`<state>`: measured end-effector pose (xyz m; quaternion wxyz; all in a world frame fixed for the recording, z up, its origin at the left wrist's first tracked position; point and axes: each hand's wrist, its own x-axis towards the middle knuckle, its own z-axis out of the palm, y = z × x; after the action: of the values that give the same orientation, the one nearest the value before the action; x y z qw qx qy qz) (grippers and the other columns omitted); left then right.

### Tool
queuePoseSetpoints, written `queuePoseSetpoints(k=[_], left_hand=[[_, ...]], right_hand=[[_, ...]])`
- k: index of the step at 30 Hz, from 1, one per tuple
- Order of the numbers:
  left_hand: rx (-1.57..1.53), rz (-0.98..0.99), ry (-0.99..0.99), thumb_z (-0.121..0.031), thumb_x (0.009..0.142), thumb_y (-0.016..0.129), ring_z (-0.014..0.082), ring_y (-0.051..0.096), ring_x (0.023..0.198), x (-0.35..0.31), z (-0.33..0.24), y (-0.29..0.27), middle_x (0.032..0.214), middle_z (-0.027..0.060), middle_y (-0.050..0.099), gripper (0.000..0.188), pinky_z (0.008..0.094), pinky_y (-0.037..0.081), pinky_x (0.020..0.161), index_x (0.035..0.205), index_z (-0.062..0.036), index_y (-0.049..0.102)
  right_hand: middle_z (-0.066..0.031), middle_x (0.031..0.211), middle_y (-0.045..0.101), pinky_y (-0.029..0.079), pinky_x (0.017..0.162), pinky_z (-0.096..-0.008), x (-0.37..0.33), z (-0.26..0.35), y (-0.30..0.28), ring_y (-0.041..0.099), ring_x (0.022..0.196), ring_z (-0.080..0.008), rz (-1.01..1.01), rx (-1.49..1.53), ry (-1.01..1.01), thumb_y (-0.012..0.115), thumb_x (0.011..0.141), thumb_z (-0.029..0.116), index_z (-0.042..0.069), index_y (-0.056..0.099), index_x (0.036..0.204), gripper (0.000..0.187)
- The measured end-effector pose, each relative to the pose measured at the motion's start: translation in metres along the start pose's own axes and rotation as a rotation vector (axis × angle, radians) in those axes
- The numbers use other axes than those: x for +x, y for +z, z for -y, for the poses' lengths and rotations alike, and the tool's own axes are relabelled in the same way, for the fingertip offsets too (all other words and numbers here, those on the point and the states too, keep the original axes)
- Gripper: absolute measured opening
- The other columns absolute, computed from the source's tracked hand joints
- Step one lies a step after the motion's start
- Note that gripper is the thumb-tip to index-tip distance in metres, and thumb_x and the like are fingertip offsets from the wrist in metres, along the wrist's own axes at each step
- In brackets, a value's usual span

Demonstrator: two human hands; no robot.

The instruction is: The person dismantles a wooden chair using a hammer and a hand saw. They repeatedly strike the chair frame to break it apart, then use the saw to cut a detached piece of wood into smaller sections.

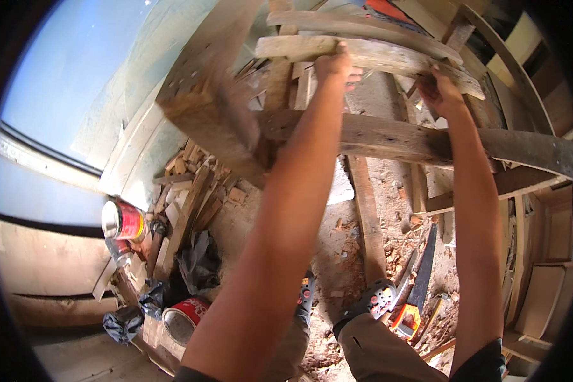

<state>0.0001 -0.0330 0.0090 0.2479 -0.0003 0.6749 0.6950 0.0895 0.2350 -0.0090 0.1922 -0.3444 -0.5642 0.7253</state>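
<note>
While a weathered plank (388,56) is gripped by both hands, it is held beyond the near beam (398,137) of a wooden frame (528,151), just beside a parallel board (363,27). The left hand (333,66) is placed just left of mid-plank, the right hand (442,94) nearer the right end. On each, the thumb is laid on the plank, fingers partly curled below its edge; tightness cannot be told. An orange-handled saw (421,280) is seen on the debris-strewn floor (330,248).

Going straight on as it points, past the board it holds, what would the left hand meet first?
Probably the upper slat beyond the board in the left hand; depth between them is unclear.
</note>
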Motion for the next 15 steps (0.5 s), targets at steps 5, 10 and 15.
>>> queuePoseSetpoints(k=[5, 10, 15], left_hand=[[0.053, -0.094, 0.039, -0.058, 0.101, 0.046, 0.0220, 0.074, 0.089, 0.003, 0.009, -0.014, 0.102, 0.0120, 0.076, 0.062, 0.0366, 0.059, 0.074, 0.126, -0.0028, 0.059], [0.482, -0.063, 0.343, -0.040, 0.089, 0.069, 0.0349, 0.068, 0.108, -0.031, 0.014, 0.000, 0.108, 0.0269, 0.070, 0.046, 0.0468, 0.053, 0.093, 0.097, 0.0059, 0.070], [1.071, 0.064, 0.920, -0.050, 0.089, 0.067, 0.0375, 0.060, 0.119, -0.156, 0.044, -0.039, 0.121, 0.0242, 0.064, 0.061, 0.0525, 0.043, 0.104, 0.121, 0.0015, 0.061]], right_hand=[[-0.0094, 0.087, 0.070, 0.056, 0.073, -0.0330, -0.031, -0.008, 0.024, 0.069, 0.080, -0.0201, -0.093, -0.428, -0.007, 0.054, 0.092, 0.069, 0.007, 0.057, 0.114, 0.066], [-0.0116, 0.076, 0.071, 0.054, 0.068, -0.0336, -0.006, 0.002, -0.008, 0.068, 0.071, -0.0208, -0.244, -0.793, -0.216, 0.053, 0.087, 0.075, 0.005, 0.065, 0.090, 0.071], [-0.0185, 0.087, 0.071, 0.053, 0.083, -0.0443, -0.043, -0.005, 0.039, 0.070, 0.089, -0.0368, -0.348, -1.006, -1.048, 0.066, 0.093, 0.050, 0.001, 0.068, 0.099, 0.049]])
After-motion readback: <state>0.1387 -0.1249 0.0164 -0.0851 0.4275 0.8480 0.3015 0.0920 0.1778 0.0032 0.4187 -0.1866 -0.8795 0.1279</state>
